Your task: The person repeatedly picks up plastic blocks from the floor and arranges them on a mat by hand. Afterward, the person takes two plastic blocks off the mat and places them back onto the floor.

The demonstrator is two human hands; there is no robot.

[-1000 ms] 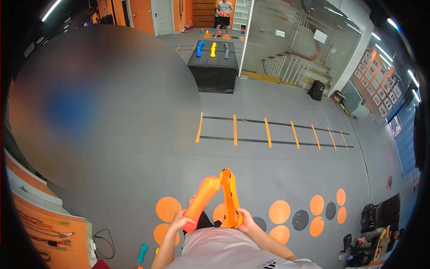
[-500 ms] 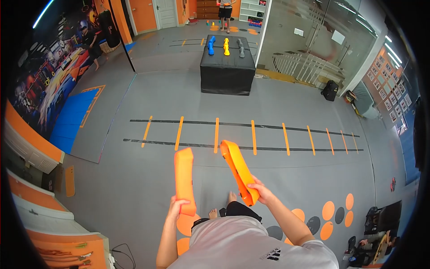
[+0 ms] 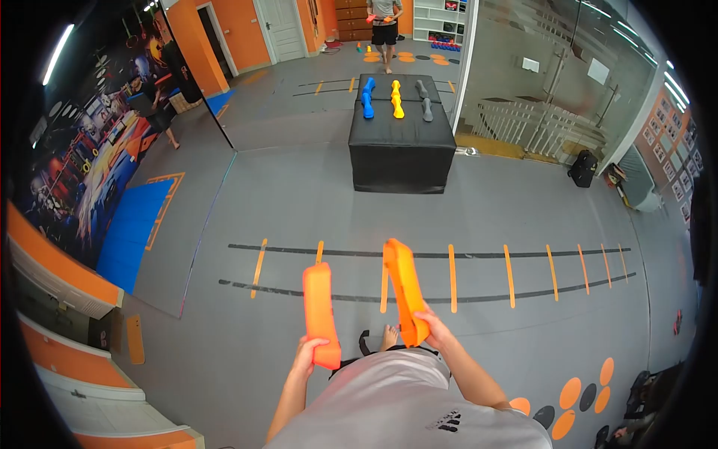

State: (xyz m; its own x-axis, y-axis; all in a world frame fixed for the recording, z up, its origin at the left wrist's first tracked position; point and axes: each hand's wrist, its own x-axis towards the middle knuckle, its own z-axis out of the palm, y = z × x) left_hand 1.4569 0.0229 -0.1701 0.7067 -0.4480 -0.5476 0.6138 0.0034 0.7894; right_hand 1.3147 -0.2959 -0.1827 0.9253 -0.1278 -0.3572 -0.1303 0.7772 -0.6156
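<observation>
My left hand (image 3: 307, 355) is closed around the lower end of a long red-orange block-shaped piece (image 3: 319, 310), which stands nearly upright in front of my body. My right hand (image 3: 435, 329) grips the lower end of a second long piece, yellow-orange (image 3: 408, 288), tilted slightly to the left. Its visible side looks hollow, with a raised rim. The two pieces are apart, and their exact kind is not clear. Beyond them, blue dumbbells (image 3: 368, 107), yellow dumbbells (image 3: 397, 109) and grey dumbbells (image 3: 427, 110) lie on a black padded box (image 3: 400, 166).
A floor ladder of black tape and orange strips (image 3: 452, 278) crosses ahead of my feet. A mirror (image 3: 299, 112) behind the box reflects a person. Left lies a blue mat (image 3: 134, 232); right, a black backpack (image 3: 583, 168) and orange and grey floor dots (image 3: 570, 393).
The box and floor ladder appear nearer and lower in view as I move forward. Both pieces stay in my hands; the right one is more upright and they are closer together.
</observation>
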